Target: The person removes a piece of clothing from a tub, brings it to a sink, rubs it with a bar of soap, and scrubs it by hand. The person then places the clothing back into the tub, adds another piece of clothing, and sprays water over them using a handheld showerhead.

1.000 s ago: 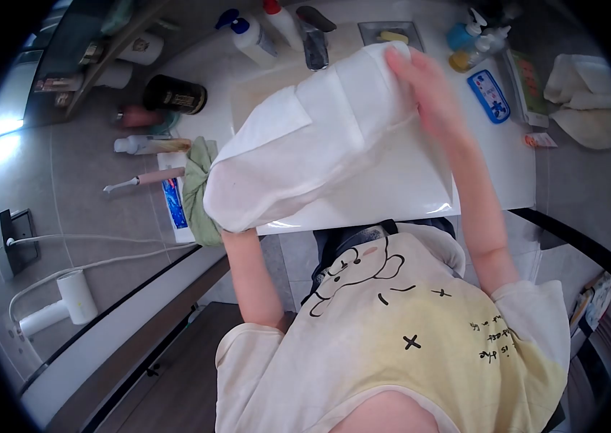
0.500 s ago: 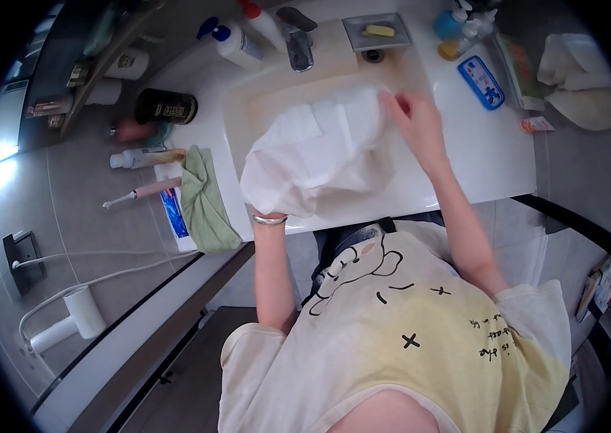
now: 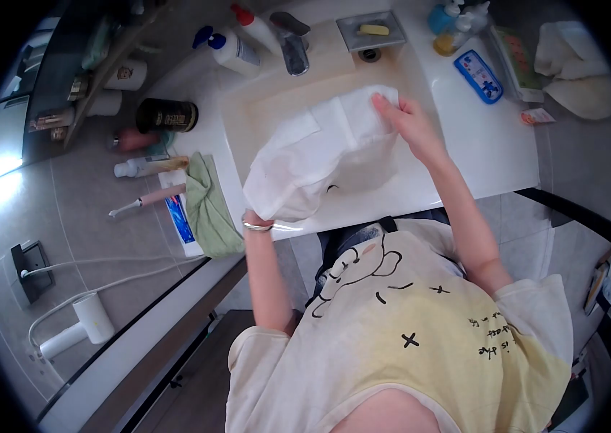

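Observation:
A white cloth (image 3: 313, 151), with a squarish panel sewn on it, is spread over the sink basin (image 3: 248, 108). My right hand (image 3: 410, 123) pinches its upper right edge, thumb on top of the fabric. At the cloth's lower left corner, my left hand (image 3: 253, 218) goes in under the fabric; a silver bangle (image 3: 257, 226) circles that wrist. The left fingers are covered, so their shape is hidden. A small dark curved mark shows on the lower middle of the cloth.
Behind the basin stand a faucet (image 3: 293, 54), a pump bottle (image 3: 233, 54) and a soap dish (image 3: 370, 32) with yellow soap. Left lie a green towel (image 3: 208, 206) and an electric toothbrush (image 3: 150, 198). A blue case (image 3: 479, 76) lies right. A white hair dryer (image 3: 89, 321) hangs lower left.
My right hand has shifted slightly, and its thumb now presses on the cloth's edge. My left wrist has moved a little left, and the dark mark has come into view.

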Demonstrator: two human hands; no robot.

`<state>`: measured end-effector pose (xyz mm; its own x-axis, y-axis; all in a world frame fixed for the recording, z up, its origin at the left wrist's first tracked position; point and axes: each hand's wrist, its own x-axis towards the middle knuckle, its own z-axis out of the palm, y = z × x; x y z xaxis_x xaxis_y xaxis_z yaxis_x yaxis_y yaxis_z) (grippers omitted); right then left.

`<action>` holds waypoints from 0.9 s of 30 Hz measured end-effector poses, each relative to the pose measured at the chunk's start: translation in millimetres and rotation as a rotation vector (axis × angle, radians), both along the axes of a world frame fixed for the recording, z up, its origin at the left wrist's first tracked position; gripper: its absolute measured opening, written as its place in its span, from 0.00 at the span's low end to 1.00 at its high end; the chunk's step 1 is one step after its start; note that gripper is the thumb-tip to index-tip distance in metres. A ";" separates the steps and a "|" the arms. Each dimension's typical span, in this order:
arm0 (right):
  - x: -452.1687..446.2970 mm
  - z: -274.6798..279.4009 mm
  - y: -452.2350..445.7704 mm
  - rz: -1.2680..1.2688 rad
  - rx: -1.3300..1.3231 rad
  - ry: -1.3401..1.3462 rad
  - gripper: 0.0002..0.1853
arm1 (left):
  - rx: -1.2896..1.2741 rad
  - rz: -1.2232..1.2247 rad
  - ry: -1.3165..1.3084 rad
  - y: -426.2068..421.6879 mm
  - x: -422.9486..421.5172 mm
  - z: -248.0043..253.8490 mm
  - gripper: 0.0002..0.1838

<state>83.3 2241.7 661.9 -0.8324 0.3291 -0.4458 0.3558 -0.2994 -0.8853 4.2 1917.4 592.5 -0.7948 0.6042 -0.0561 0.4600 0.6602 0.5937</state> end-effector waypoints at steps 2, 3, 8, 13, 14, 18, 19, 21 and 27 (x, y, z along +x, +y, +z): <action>-3.0 24.3 2.6 -0.009 -0.142 0.083 0.18 | 0.034 0.018 -0.398 -13.3 -2.5 31.1 0.24; -4.2 35.4 5.0 0.021 -0.232 0.099 0.17 | 0.049 0.029 -0.598 -18.6 -8.6 47.4 0.23; -25.3 68.5 2.5 0.305 -0.414 0.174 0.18 | -0.142 -0.048 -0.422 -15.6 -63.7 145.9 0.18; -40.6 127.9 -28.1 0.812 -0.093 0.296 0.15 | 0.314 -0.486 -0.229 99.5 -58.4 220.6 0.27; -40.1 134.4 -31.7 0.809 -0.056 0.347 0.15 | 0.284 -0.598 -0.278 109.0 -63.4 221.4 0.28; -47.2 133.9 -24.1 0.757 -0.009 0.474 0.16 | 0.311 -0.667 -0.671 119.0 -90.9 195.6 0.25; -47.0 128.8 -20.4 0.695 0.027 0.472 0.17 | 0.319 -0.595 -0.768 119.4 -91.9 197.7 0.23; -42.7 117.6 -10.4 0.661 0.170 0.490 0.19 | 0.327 -0.445 -0.962 119.6 -89.0 207.8 0.20; -37.6 30.2 21.7 1.202 0.528 0.212 0.19 | -0.209 -0.693 -0.503 137.0 -69.8 259.4 0.09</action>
